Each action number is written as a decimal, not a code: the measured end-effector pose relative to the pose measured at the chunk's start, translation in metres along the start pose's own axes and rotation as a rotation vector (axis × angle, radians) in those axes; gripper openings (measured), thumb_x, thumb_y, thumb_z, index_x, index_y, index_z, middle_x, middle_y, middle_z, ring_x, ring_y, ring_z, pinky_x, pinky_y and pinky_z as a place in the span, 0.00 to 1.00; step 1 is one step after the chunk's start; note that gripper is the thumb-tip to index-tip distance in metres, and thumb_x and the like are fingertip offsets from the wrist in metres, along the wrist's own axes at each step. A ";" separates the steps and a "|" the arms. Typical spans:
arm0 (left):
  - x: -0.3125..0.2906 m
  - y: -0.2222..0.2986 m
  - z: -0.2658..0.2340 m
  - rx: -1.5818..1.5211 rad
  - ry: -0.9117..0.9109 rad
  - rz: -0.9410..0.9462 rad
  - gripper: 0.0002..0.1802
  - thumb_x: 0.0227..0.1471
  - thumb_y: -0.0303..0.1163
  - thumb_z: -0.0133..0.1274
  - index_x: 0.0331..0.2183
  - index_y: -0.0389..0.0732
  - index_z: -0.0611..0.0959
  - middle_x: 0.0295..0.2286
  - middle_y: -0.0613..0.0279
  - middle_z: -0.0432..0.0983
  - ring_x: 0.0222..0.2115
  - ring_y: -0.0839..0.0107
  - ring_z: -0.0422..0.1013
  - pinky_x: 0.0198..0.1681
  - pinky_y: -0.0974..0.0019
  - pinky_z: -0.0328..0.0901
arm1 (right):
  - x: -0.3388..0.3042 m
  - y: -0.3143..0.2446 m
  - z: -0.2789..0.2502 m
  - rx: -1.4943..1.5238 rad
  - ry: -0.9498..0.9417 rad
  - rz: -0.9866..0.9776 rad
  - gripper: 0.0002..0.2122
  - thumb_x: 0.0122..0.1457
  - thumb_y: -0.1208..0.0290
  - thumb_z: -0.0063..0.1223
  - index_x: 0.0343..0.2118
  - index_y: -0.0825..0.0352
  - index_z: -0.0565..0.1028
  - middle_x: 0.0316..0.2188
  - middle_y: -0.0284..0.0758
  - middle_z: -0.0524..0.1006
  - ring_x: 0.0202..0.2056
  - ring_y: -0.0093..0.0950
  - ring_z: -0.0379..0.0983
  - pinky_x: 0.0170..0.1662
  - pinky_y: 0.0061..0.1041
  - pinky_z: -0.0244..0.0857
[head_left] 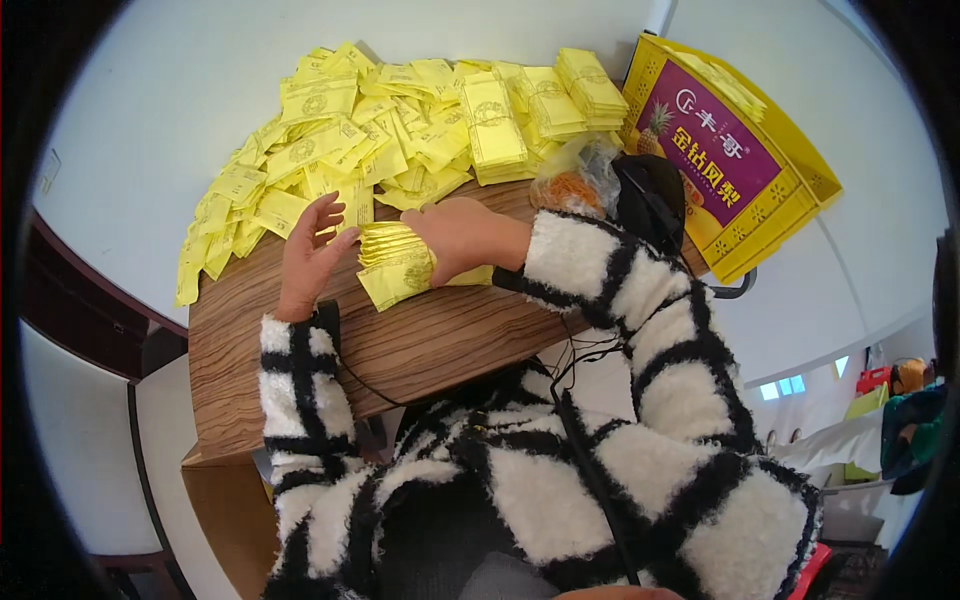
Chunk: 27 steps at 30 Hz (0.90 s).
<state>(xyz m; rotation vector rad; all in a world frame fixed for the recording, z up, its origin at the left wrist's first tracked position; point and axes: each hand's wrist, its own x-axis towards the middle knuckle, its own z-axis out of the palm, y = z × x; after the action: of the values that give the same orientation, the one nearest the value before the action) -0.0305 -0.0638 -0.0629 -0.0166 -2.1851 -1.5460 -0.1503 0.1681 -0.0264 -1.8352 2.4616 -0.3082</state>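
Stack (pixel 395 275) of yellow packets sits in the right hand (pixel 460 238), above the middle of the table (pixel 370 345), its packet edges fanned along the far side. The right hand grips the stack's right part, knuckles up, fingers wrapped over the far side. The left hand (pixel 312 255) is loosely spread, fingers half curled, thumb pointing at the stack's left end; whether the thumb touches it I cannot tell.

Wood grain runs from the left hand out to the table's left edge, and a broad strip of it lies between the stack and the curved near edge. A thin black cable (pixel 365 382) crosses that strip near the left sleeve (pixel 305 385).

On the far side room is tight: a loose pile (pixel 320 150) of packets fills the table up to the wall (pixel 520 25) and spills along to the left edge. Banded bundles (pixel 492 125) stand at the pile's right, just beyond the right hand. Right of that, a clear bag (pixel 598 168) with orange bands (pixel 568 190), a black object (pixel 650 200) and a tilted yellow crate (pixel 735 160) crowd the right end, close to the right sleeve (pixel 640 290).
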 end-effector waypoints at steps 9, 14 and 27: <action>-0.001 -0.007 -0.002 0.005 0.035 -0.012 0.28 0.53 0.30 0.61 0.55 0.38 0.73 0.46 0.60 0.74 0.44 0.72 0.72 0.46 0.68 0.69 | 0.002 0.002 0.014 -0.030 0.034 0.010 0.31 0.36 0.57 0.69 0.42 0.68 0.69 0.31 0.45 0.78 0.33 0.45 0.76 0.36 0.40 0.70; -0.001 -0.012 -0.001 -0.009 0.023 -0.011 0.28 0.54 0.30 0.61 0.55 0.38 0.73 0.45 0.59 0.74 0.43 0.72 0.72 0.46 0.68 0.69 | 0.003 0.005 0.012 -0.045 0.025 -0.006 0.31 0.36 0.56 0.69 0.42 0.68 0.68 0.31 0.44 0.78 0.34 0.45 0.76 0.36 0.40 0.70; -0.005 -0.025 -0.001 -0.094 0.052 -0.082 0.24 0.56 0.27 0.59 0.54 0.38 0.74 0.44 0.60 0.75 0.40 0.75 0.72 0.45 0.71 0.68 | -0.012 0.037 -0.061 0.267 0.071 0.149 0.38 0.40 0.52 0.71 0.50 0.72 0.67 0.38 0.46 0.78 0.38 0.42 0.76 0.42 0.36 0.70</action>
<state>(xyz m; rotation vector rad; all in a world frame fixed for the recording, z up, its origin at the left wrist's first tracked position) -0.0326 -0.0722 -0.0868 0.0831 -2.0958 -1.6740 -0.1916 0.1977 0.0254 -1.5527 2.4422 -0.6660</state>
